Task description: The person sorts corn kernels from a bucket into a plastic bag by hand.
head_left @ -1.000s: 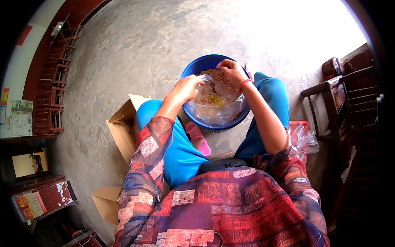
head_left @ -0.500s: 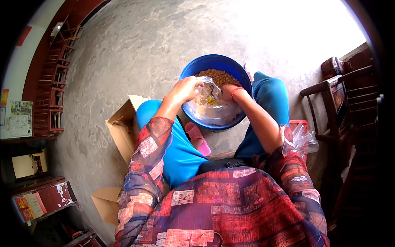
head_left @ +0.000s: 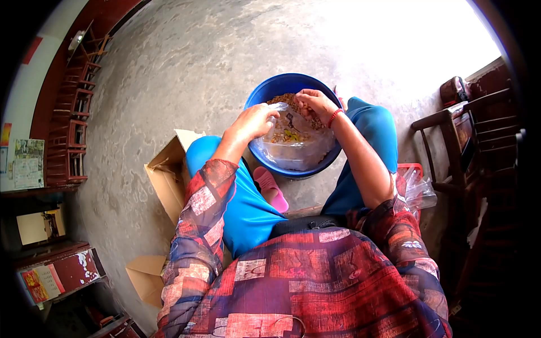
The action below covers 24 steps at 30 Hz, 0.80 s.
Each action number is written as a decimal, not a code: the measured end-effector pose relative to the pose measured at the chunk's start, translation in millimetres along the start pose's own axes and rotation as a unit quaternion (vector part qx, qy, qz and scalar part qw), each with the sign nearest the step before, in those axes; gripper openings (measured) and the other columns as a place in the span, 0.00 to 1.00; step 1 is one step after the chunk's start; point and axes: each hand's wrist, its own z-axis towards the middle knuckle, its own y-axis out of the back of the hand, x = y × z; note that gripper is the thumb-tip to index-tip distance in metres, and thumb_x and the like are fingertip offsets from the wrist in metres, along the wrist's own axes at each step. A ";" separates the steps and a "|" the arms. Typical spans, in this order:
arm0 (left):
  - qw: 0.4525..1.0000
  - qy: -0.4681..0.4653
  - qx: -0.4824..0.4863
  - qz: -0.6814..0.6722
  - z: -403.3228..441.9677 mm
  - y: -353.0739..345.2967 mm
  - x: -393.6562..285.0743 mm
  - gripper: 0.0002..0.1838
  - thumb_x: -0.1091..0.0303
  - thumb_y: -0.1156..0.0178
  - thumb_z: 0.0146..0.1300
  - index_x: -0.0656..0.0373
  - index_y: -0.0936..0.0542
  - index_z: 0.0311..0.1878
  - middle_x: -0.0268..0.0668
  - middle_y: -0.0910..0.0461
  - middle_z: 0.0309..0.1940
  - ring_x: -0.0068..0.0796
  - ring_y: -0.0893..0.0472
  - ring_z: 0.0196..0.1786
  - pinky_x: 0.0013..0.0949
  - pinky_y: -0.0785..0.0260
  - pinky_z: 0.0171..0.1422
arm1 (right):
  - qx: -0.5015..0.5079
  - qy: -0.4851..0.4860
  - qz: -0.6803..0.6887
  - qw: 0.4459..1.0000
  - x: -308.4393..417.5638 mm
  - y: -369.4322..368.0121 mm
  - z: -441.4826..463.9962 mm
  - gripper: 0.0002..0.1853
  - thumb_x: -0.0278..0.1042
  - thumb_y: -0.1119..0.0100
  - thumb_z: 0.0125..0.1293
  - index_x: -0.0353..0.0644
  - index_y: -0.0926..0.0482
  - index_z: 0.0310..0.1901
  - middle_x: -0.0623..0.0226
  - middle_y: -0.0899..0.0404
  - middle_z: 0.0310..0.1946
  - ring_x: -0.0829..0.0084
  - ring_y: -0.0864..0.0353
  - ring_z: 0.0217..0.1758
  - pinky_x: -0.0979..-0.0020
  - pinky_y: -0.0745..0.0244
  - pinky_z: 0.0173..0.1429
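Between my knees stands a round blue tub (head_left: 271, 84) with small tan-brown kernels (head_left: 286, 99) in it. A clear plastic bag (head_left: 293, 156) lies open inside the tub, with printing on it and some kernels in its lower part. My left hand (head_left: 256, 119) pinches the bag's upper left edge at the tub's rim. My right hand (head_left: 316, 106), with a red bracelet at the wrist, is over the bag's upper right side, its fingers curled together. What those fingers hold, if anything, is too small to tell.
An open cardboard box (head_left: 168, 172) is beside my left leg. A red basket (head_left: 416, 169) with clear plastic bags (head_left: 418, 190) sits by my right leg. Wooden chairs (head_left: 459, 141) stand at the right, and more chairs (head_left: 76, 127) line the left wall.
My right hand has risen out of the kernels and bag, moving up with its fingers now visible and curled. My left hand keeps its hold on the bag's edge.
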 end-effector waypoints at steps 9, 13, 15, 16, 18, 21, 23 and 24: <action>1.000 0.023 -0.012 0.008 1.2 -6.7 8.2 0.17 0.73 0.44 0.45 0.54 0.22 0.42 0.46 0.25 0.41 0.43 0.26 0.46 0.37 0.34 0.51 | 0.130 -0.091 -0.041 0.986 14.4 -17.2 -17.0 0.08 0.35 0.52 0.62 0.42 0.25 0.30 0.80 0.36 0.16 0.88 0.46 0.13 0.83 0.54 0.15; 1.000 0.013 -0.008 0.015 2.7 -6.6 8.7 0.18 0.73 0.44 0.45 0.54 0.22 0.43 0.46 0.25 0.42 0.43 0.26 0.47 0.38 0.33 0.51 | 0.265 -0.048 -0.058 0.961 6.5 -29.4 -18.0 0.09 0.37 0.52 0.63 0.43 0.25 0.35 0.77 0.33 0.20 0.86 0.40 0.14 0.83 0.46 0.17; 1.000 0.007 -0.001 0.018 2.7 -4.8 6.1 0.18 0.73 0.45 0.45 0.54 0.22 0.44 0.46 0.25 0.43 0.43 0.26 0.47 0.38 0.33 0.51 | 0.238 -0.013 -0.217 0.947 3.7 -41.3 -25.6 0.09 0.37 0.52 0.63 0.43 0.25 0.40 0.73 0.28 0.26 0.83 0.30 0.22 0.82 0.32 0.24; 1.000 0.016 -0.010 0.012 1.8 -4.9 4.6 0.18 0.73 0.45 0.45 0.55 0.22 0.44 0.46 0.25 0.43 0.43 0.26 0.48 0.38 0.33 0.52 | 0.273 -0.038 -0.227 0.934 -5.7 -40.4 -19.6 0.11 0.36 0.52 0.62 0.44 0.25 0.44 0.70 0.26 0.30 0.79 0.25 0.33 0.78 0.26 0.34; 0.999 0.025 -0.019 0.006 1.3 -5.7 4.8 0.18 0.73 0.45 0.45 0.55 0.23 0.44 0.46 0.25 0.44 0.43 0.26 0.48 0.38 0.34 0.52 | 0.314 0.050 -0.313 0.895 -29.3 -39.0 -9.9 0.16 0.32 0.50 0.59 0.42 0.27 0.49 0.65 0.25 0.40 0.75 0.26 0.43 0.74 0.26 0.41; 1.000 0.007 -0.028 0.009 1.3 -7.4 8.9 0.19 0.73 0.45 0.45 0.55 0.23 0.45 0.45 0.25 0.44 0.44 0.26 0.48 0.38 0.33 0.52 | 0.346 0.127 -0.382 0.847 -31.3 -32.3 -7.8 0.18 0.31 0.49 0.57 0.43 0.28 0.51 0.64 0.26 0.46 0.72 0.26 0.46 0.72 0.24 0.40; 0.999 0.014 -0.032 0.010 0.7 -6.0 6.1 0.19 0.73 0.45 0.45 0.55 0.23 0.45 0.45 0.25 0.44 0.44 0.26 0.48 0.38 0.34 0.52 | 0.285 0.010 -0.311 0.907 -4.1 -35.9 -25.7 0.16 0.29 0.49 0.56 0.43 0.26 0.49 0.65 0.24 0.43 0.75 0.24 0.44 0.74 0.26 0.40; 0.999 0.014 -0.032 0.010 0.8 -6.8 6.8 0.19 0.73 0.45 0.45 0.55 0.23 0.45 0.45 0.25 0.44 0.44 0.26 0.48 0.38 0.34 0.52 | 0.249 0.011 -0.269 0.930 2.4 -33.3 -24.7 0.14 0.29 0.49 0.56 0.41 0.25 0.45 0.66 0.23 0.39 0.76 0.24 0.38 0.76 0.26 0.36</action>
